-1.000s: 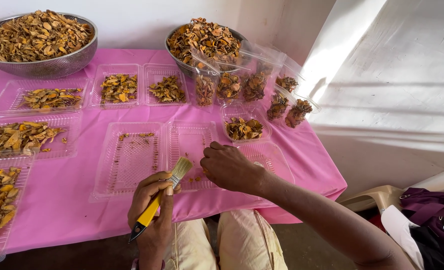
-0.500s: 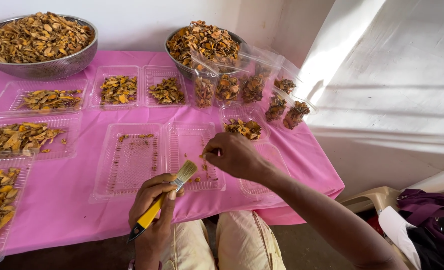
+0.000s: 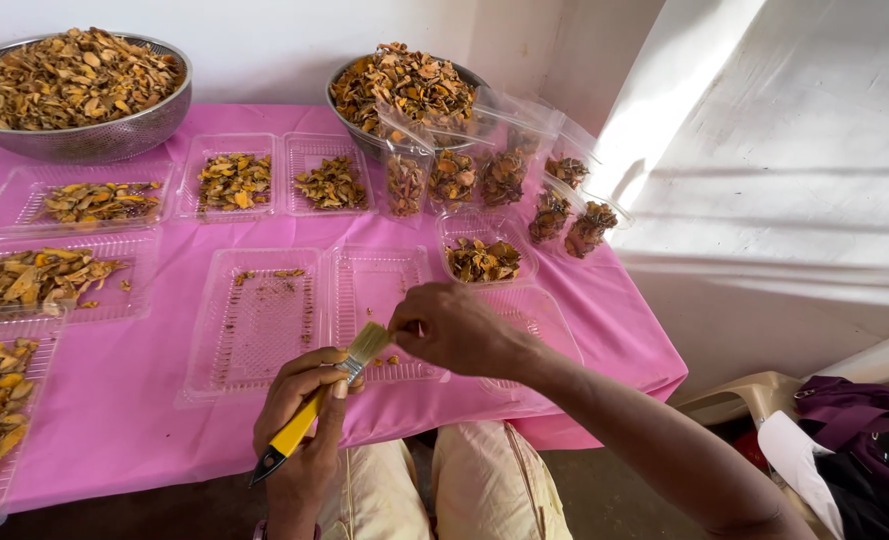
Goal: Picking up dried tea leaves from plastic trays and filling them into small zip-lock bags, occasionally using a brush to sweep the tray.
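L hand (image 3: 305, 400) wrapped round yellow-handled brush (image 3: 315, 410), bristles at 1 o'clock. R hand (image 3: 455, 328) pinches small dried piece (image 3: 412, 327) at bristle tips, over open clear tray (image 3: 310, 315). Advise light strokes, keeping debris over tray.

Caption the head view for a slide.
Left hand holds a yellow-handled paintbrush beside the right hand, over an open clear plastic clamshell tray.

One head-worn view, looking steeply down and forward from close above the lap, across the pink desk (image 3: 115, 430) to the far wall (image 3: 265, 40), right edge in frame.
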